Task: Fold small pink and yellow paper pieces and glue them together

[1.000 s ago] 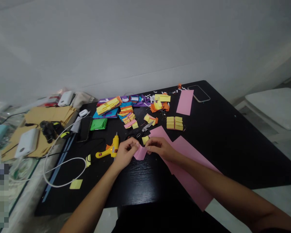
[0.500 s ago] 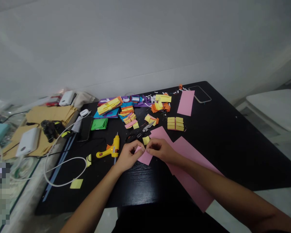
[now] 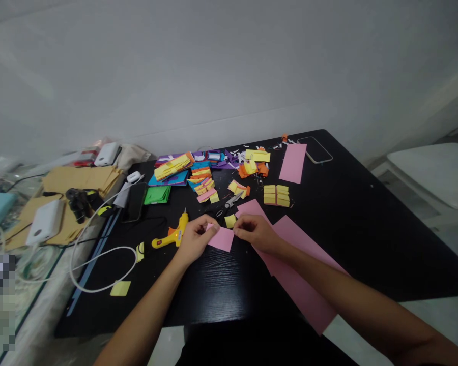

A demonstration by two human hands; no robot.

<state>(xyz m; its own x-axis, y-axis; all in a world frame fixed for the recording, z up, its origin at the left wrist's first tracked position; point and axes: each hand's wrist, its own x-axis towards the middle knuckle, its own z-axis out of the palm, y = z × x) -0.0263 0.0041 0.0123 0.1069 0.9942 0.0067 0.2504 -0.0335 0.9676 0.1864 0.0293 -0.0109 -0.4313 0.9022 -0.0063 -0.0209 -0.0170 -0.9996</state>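
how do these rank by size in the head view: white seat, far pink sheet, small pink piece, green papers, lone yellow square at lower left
Largest to smallest, as they look:
1. white seat
2. far pink sheet
3. small pink piece and green papers, too alike to rank
4. lone yellow square

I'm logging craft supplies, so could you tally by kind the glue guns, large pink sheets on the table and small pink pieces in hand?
Glue gun: 1
Large pink sheets visible on the table: 3
Small pink piece in the left hand: 1
Total: 5
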